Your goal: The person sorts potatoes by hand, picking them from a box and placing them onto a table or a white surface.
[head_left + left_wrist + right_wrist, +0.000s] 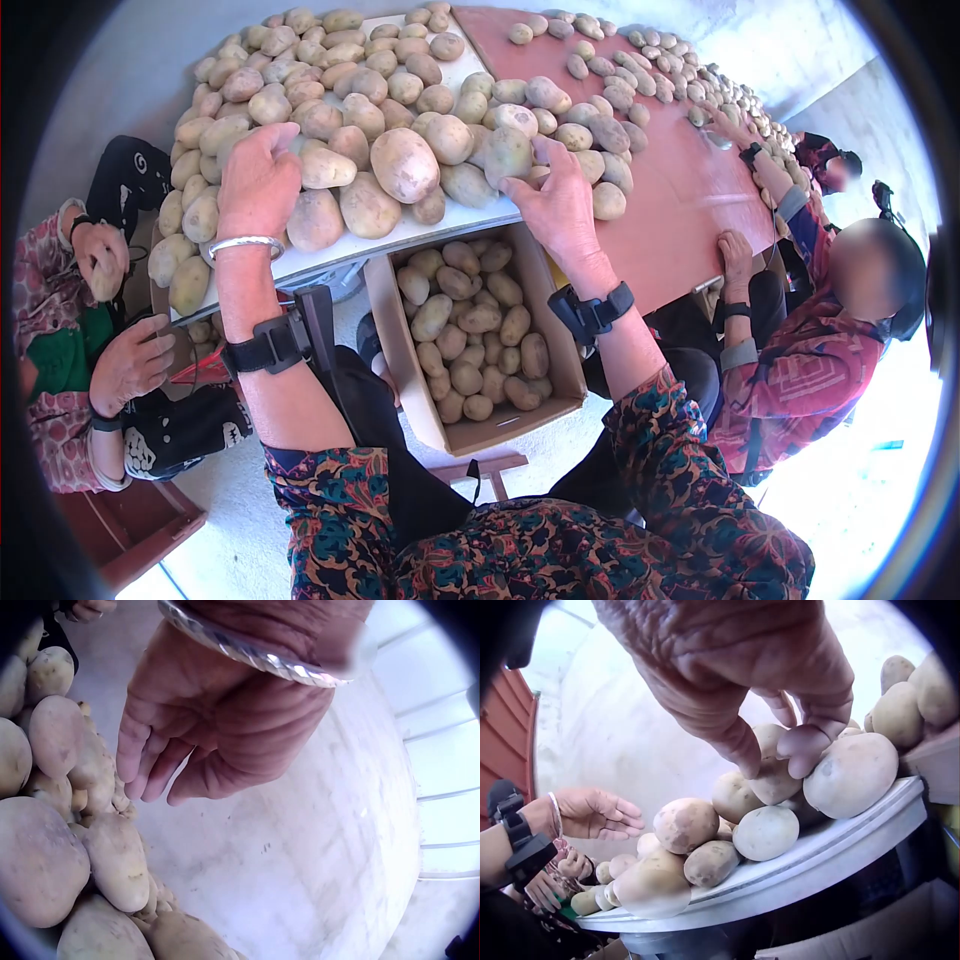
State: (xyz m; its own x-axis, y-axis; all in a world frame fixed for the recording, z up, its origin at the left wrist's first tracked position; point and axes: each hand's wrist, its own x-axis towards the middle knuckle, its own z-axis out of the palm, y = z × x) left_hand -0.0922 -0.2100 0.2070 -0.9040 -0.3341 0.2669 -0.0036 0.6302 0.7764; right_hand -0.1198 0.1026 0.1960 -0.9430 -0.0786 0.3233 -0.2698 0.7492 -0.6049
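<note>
At the bench's (350, 250) front edge, one potato (508, 157) between thumb and fingers

Narrowed to the potato's width, the right hand (562, 207) pinches it among close neighbours; the left hand (258, 187) hangs over the heap (300, 92), fingers loosely bent, holding nothing. The potato should prove firm and light enough for one hand, its skin looking dry rather than slick, though a drop could bruise it. A hold across its middle, thumb opposite fingers, looks right. Other potatoes crowd it, with a large potato (405, 165) near its left, so fingertips have only tight gaps, and loose ones might roll. Below the edge, a cardboard box (490, 433) holds more potatoes (480, 320). Off to the right, another person's hand (736, 256) is at the reddish board (690, 205).
</note>
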